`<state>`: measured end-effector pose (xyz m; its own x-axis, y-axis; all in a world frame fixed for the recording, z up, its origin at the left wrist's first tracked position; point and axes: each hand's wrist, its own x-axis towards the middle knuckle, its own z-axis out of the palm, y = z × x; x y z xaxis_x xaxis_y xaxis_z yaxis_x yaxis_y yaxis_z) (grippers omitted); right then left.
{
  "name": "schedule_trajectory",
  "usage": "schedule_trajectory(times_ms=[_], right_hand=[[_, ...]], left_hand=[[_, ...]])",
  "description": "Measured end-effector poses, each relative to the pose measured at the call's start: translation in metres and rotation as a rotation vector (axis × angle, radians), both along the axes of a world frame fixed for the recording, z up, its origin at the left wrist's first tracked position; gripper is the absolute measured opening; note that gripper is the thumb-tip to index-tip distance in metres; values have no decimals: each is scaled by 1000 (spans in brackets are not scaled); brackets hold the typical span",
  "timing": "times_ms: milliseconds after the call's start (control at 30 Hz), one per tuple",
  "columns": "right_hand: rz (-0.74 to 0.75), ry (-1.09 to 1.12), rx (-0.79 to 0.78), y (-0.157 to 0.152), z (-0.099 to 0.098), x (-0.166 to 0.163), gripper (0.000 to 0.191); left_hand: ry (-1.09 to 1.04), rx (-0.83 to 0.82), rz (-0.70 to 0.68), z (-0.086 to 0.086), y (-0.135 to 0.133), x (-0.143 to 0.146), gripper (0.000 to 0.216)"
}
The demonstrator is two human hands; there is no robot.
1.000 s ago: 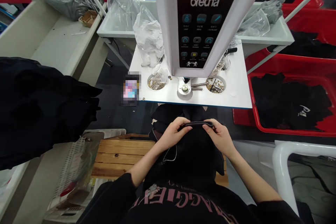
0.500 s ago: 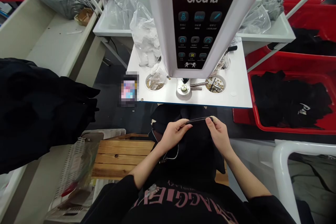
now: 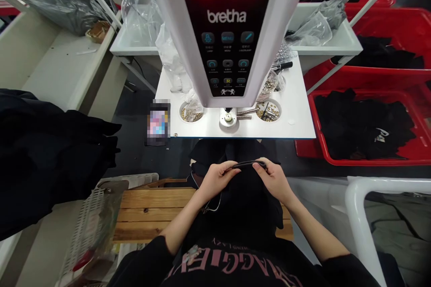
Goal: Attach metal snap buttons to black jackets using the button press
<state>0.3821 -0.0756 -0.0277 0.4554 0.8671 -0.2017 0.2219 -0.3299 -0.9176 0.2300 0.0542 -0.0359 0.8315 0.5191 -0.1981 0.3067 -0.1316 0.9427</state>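
Okay, at about 6 o'clock the left hand (image 3: 215, 181) and the right hand (image 3: 274, 180) stand a little apart, each clamped between thumb and fingers on one end of a narrow black strap (image 3: 249, 164), which bows in a shallow arc between them. The strap lies at the top of a black garment (image 3: 244, 206) bunched against the person's front, with a thin white cord (image 3: 215, 202) looping just below the left hand. Behind the garment's lower edge shows a slatted wooden seat (image 3: 151, 215). At 12 o'clock stands a bretha press machine (image 3: 227, 40) with a red LED counter, above a white desk (image 3: 296, 116). Two round wells of metal snap parts (image 3: 267, 110) sit on the desk either side of the machine's die (image 3: 228, 119), with coil springs (image 3: 244, 113) just beside it. A red crate (image 3: 336, 161) of black garments sits at 3 o'clock, and a dark heap of clothing (image 3: 43, 157) at 9 o'clock.
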Motion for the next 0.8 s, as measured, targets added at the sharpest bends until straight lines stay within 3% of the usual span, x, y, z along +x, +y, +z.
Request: schedule_trajectory(times_ms=[167,267,333,400,533,667,800], right_hand=[[-31,-119,100,8,3,17,27],[-226,-498,154,12,-9,62,30],[-377,-794,108,13,-22,98,35],[-437,-960,22,14,-37,129,39],[-427,-989,-16,15,-54,154,31],[-480,-873,41,16,-51,149,20],[-498,-878,14,16,-51,147,26]], left_hand=[[-26,-85,112,-9,2,-2,26],[-50,-230,207,-23,7,-5,31],[-80,-391,276,-33,9,-7,38],[-109,-558,353,-42,10,-8,44],[-134,-765,443,-50,6,-4,49],[-124,-818,434,-48,1,-1,48],[-134,-824,453,-45,0,0,48]])
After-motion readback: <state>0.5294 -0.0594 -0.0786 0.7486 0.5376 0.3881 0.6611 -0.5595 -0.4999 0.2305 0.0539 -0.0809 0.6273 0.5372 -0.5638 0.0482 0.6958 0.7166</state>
